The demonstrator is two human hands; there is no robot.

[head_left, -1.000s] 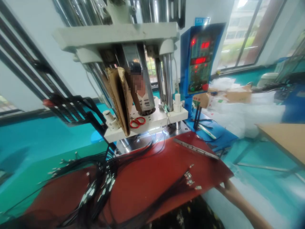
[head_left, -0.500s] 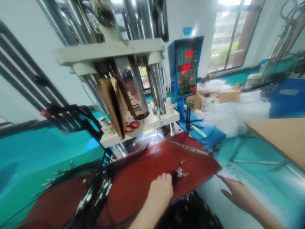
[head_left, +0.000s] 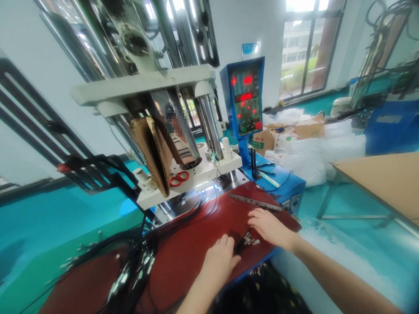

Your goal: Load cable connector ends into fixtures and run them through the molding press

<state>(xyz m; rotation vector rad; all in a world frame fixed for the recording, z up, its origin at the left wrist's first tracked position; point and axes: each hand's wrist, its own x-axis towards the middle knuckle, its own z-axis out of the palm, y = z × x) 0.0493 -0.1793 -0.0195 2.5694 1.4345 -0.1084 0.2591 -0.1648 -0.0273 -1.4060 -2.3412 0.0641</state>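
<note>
My left hand (head_left: 220, 258) rests on the red mat (head_left: 196, 244), its fingers curled around a bundle of black wires with metal terminals (head_left: 247, 240). My right hand (head_left: 270, 226) lies on the mat just right of those terminals, fingers bent and touching them. A large tangle of black cables with silver connectors (head_left: 131, 261) spreads over the mat's left side. A flat metal bar (head_left: 255, 202) lies on the mat behind my right hand.
A press machine (head_left: 163, 131) stands behind the mat, with cardboard (head_left: 152, 150) and red scissors (head_left: 178, 178) on its white plate. A blue control box (head_left: 244, 98) with red displays is to its right. Plastic bags and boxes (head_left: 304, 139) sit further right, beside a brown tabletop (head_left: 382, 181).
My right hand has come from beyond the mat's right edge onto the mat, reaching the wire terminals. My left hand came into view and took hold of the wire bundle. The view tilted slightly.
</note>
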